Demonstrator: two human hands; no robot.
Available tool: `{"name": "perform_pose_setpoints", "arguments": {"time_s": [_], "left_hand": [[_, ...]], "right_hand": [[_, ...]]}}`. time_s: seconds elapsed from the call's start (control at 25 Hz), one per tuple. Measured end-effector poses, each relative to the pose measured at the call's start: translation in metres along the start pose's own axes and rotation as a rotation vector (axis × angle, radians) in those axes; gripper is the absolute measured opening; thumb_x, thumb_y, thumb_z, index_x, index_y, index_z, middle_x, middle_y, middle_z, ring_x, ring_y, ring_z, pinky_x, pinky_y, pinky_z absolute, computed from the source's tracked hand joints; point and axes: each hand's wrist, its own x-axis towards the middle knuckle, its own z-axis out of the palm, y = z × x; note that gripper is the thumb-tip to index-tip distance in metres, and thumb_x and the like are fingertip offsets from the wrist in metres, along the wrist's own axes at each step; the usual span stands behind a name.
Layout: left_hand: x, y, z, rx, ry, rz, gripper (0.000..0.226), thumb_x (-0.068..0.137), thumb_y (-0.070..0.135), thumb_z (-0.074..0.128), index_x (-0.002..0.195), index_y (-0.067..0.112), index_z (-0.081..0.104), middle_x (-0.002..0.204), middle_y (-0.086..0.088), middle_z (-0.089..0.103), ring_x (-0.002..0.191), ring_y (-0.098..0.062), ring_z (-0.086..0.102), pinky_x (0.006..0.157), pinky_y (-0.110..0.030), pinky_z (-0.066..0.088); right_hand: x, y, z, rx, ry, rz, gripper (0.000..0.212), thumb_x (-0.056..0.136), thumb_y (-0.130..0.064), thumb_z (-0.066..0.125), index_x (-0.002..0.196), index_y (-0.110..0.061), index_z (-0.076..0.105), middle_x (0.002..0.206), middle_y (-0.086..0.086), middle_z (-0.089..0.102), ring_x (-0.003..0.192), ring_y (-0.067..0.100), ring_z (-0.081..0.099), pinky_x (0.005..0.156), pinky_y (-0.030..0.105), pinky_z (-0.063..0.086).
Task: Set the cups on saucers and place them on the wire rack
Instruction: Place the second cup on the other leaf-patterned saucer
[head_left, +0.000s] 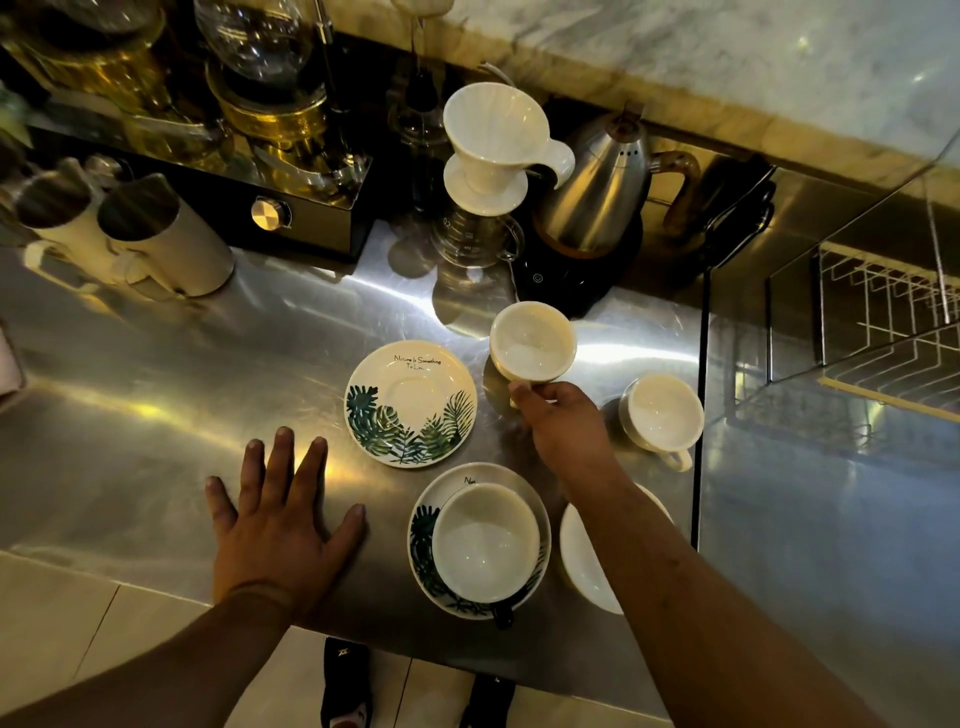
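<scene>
— On the steel counter (156, 415), what are the hands doing?

— The left hand (283, 525) lies flat, palm down, with fingers and thumb spread wide. It holds nothing. The right hand (563, 415) pinches the held cup (532, 343) low on its near side.

— How does that cup sit?

— It's tilted, mouth toward the camera, with a shadow under it. I can't tell if its base touches the counter. It's just right of the empty leaf saucer (410, 402), not over it.

— And the other cups?

— The seated cup (485, 540) stands upright on the near leaf saucer (423, 551), its dark handle toward the counter's near edge. The loose cup (662, 413) stands on bare steel right of the right wrist, with no saucer under it and its handle pointing near.

— Any more saucers?

— A white saucer (582, 561), partly hidden under the right forearm, sits just right of the near leaf saucer. It carries no cup.

— Where's the rack?

— The wire rack (893, 322) is far right, beyond a glass panel edge and well apart from all the cups. No cups show on the part in view.

— What's in the background?

— A steel kettle (597, 197) on a black base stands behind the held cup. Left of it a white dripper (493, 145) sits on a glass server (475, 239). Two steel pitchers (156, 234) are at far left.
</scene>
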Motion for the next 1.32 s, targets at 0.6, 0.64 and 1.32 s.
{"name": "perform_pose_setpoints", "arguments": {"time_s": [0.6, 0.64, 1.32], "left_hand": [[0.000, 0.002, -0.005, -0.003, -0.035, -0.011, 0.091, 0.083, 0.080, 0.027, 0.161, 0.035, 0.011, 0.171, -0.002, -0.004, 0.157, -0.027, -0.012, 0.122, -0.064, -0.005], [0.000, 0.002, -0.006, -0.001, -0.037, -0.012, 0.091, 0.083, 0.080, 0.027, 0.161, 0.035, 0.011, 0.171, -0.002, -0.004, 0.157, -0.027, -0.012, 0.122, -0.064, -0.005], [0.000, 0.000, -0.003, -0.001, -0.032, 0.002, 0.090, 0.085, 0.080, 0.027, 0.161, 0.034, 0.011, 0.171, -0.003, -0.005, 0.156, -0.028, -0.014, 0.121, -0.066, -0.005]], "right_hand": [[0.000, -0.003, 0.014, 0.387, -0.036, 0.198, 0.022, 0.103, -0.031, 0.056, 0.094, -0.019, 0.071, 0.073, 0.004, 0.077, 0.068, 0.016, 0.070, 0.061, 0.029, 0.059], [-0.001, -0.002, 0.013, 0.358, -0.005, 0.168, 0.023, 0.103, -0.032, 0.056, 0.091, -0.021, 0.072, 0.071, 0.002, 0.077, 0.067, 0.015, 0.071, 0.061, 0.028, 0.058], [-0.010, -0.026, 0.024, 0.038, -0.443, -0.144, 0.028, 0.103, -0.026, 0.057, 0.084, -0.010, 0.071, 0.076, 0.011, 0.070, 0.071, 0.021, 0.064, 0.072, 0.037, 0.055]]}}
